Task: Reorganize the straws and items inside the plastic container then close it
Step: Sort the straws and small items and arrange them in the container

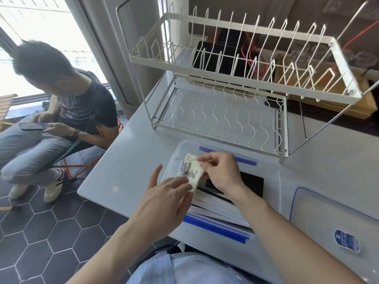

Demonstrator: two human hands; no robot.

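Note:
A clear plastic container [272,181] with blue side clips stands open at the table's near edge. Inside lie white wrapped straws [217,203] and a flat black item [252,184]. Both hands hold a small cream packet [193,174] printed "MiNi" over the container's left end. My right hand [220,171] pinches the packet's top corner between thumb and fingers. My left hand [164,199] presses its fingers on the packet's lower end. The container's clear lid [320,220], with a blue oval label, lies flat on the table to the right.
A white two-tier wire dish rack [225,83] stands just behind the container. A person sits on a folding chair [82,158] at the left, off the table's corner, holding a phone. A wooden box [348,103] lies behind the rack at the right.

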